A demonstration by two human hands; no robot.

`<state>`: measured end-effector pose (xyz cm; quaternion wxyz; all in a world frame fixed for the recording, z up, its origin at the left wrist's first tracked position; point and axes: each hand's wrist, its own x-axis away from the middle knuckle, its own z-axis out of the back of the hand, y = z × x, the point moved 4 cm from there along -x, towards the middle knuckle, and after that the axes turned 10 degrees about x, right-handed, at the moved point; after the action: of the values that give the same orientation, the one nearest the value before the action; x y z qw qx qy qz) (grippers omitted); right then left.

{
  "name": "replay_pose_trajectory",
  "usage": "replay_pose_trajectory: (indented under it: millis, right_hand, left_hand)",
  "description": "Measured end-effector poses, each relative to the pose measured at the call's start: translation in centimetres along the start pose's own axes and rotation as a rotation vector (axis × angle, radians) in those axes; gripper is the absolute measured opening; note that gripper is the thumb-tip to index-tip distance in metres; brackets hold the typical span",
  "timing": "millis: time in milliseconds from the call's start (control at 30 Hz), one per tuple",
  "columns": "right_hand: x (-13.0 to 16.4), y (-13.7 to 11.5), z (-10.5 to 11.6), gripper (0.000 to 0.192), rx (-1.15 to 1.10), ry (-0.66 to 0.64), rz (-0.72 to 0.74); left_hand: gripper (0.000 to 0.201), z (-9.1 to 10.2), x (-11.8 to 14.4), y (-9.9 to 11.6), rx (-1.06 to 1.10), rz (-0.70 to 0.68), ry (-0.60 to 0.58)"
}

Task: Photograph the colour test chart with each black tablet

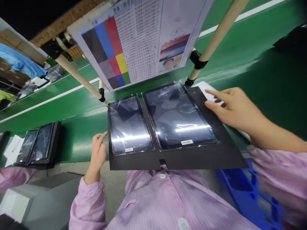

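Through the head view I have the left tablet (129,124) just beside the left fingertips and the right tablet (179,111) between both hands' fingers, face up on a black board (134,162). My left hand (98,150) is loosely curled, gripping nothing I can make out; my right hand (236,110) parts thumb and forefinger over a white sheet (203,85), pinching or not I cannot tell. I'd handle only the board's edges, so no fingertip smears either tablet. Beyond the fingers hangs a printed chart (141,41).
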<state>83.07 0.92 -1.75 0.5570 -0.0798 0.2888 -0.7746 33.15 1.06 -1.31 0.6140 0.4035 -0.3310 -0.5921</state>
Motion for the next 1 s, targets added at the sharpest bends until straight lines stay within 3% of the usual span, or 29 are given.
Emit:
replay_pose_trajectory:
  millis: [100,200,300,400,500,633,800,900,1000]
  right_hand:
    - [-2.1,-2.5,-0.3,0.072,0.054,0.003,0.214]
    - [-4.1,-5.9,-2.3,0.072,0.181,-0.140,0.337]
    - [-5.5,-7.3,-4.4,0.079,0.265,-0.180,0.241]
    - [-5.8,-7.1,-5.1,0.078,0.195,-0.107,0.248]
    - [-5.6,-6.1,-4.7,0.068,0.092,-0.106,0.351]
    - [-5.4,-5.5,-4.1,0.061,-0.002,-0.193,0.494]
    - [-5.8,-5.3,-4.0,0.066,0.023,-0.266,0.525]
    - [-5.3,-4.8,-3.4,0.068,0.115,-0.207,0.482]
    - [-3.7,-4.2,-2.3,0.078,0.178,-0.060,0.309]
  left_hand:
    - [0.043,-2.1,-4.3,5.3,-0.214,-0.274,-0.078]
    - [0.038,-7.8,-8.8,9.5,-0.351,-0.436,-0.311]
    - [0.042,-13.4,-11.5,11.0,-0.510,-0.425,-0.357]
    - [0.048,-16.3,-11.1,11.4,-0.649,-0.463,-0.324]
    - [0.047,-16.8,-9.1,11.5,-0.737,-0.502,-0.355]
    - [0.040,-16.4,-7.5,11.6,-0.816,-0.453,-0.347]
    - [0.029,-17.2,-7.6,11.6,-0.701,-0.473,-0.347]
    - [0.024,-17.5,-7.8,11.6,-0.647,-0.455,-0.344]
    - [0.017,-17.6,-8.1,11.8,-0.641,-0.442,-0.314]
